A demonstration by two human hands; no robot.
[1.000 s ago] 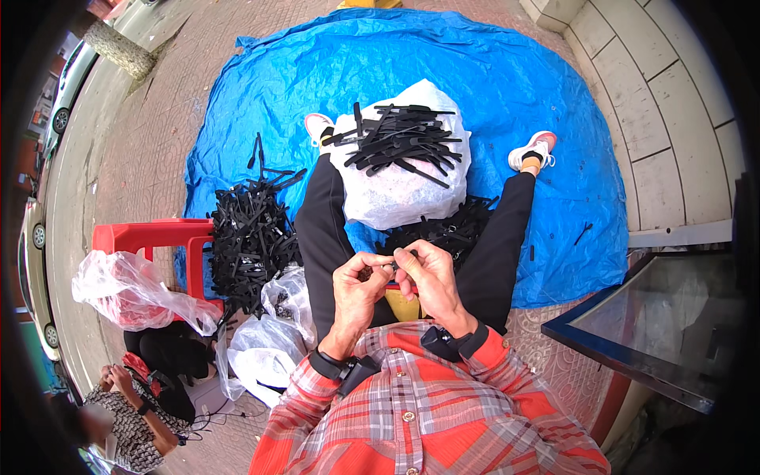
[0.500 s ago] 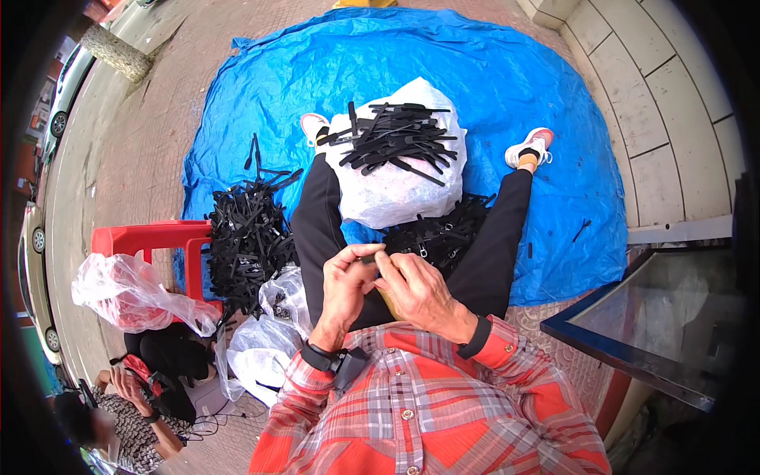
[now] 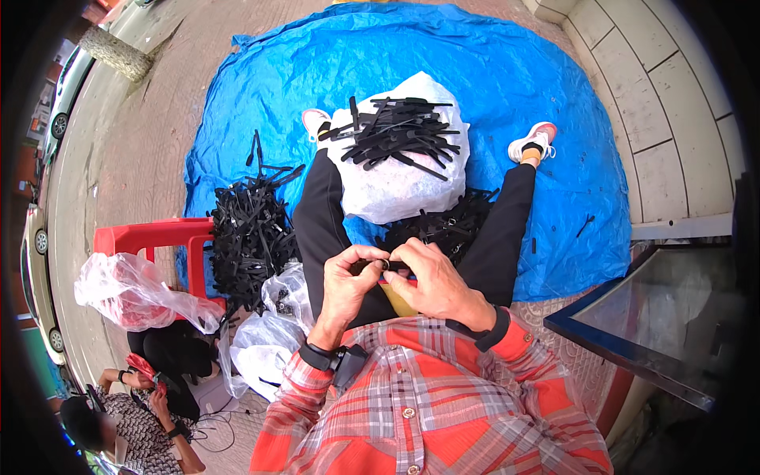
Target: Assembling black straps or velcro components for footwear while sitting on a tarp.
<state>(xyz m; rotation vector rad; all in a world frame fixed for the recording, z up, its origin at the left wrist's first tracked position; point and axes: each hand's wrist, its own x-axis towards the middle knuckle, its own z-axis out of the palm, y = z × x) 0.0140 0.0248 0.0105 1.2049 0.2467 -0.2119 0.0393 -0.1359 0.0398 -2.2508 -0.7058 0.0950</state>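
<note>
Both my hands meet above my lap, closed at the fingertips around a short black strap that seems to have a small ring-like metal part. My left hand pinches one end between thumb and fingers. From the other side my right hand grips the strap, its fingers bent over and hiding part of it. Just ahead stands a stuffed white plastic bag, with a heap of black straps on its top. Between my legs lies another heap of straps, some showing metal fittings.
A large black strap pile lies left, beside a red plastic stool and clear plastic bags. Blue tarpaulin spreads under my legs. A blue-framed glass panel stands right. A co-worker sits lower left.
My hands have turned the strap; its ring-like part now shows between them. My right hand has shifted slightly right. The co-worker's hands have moved apart, around something red.
</note>
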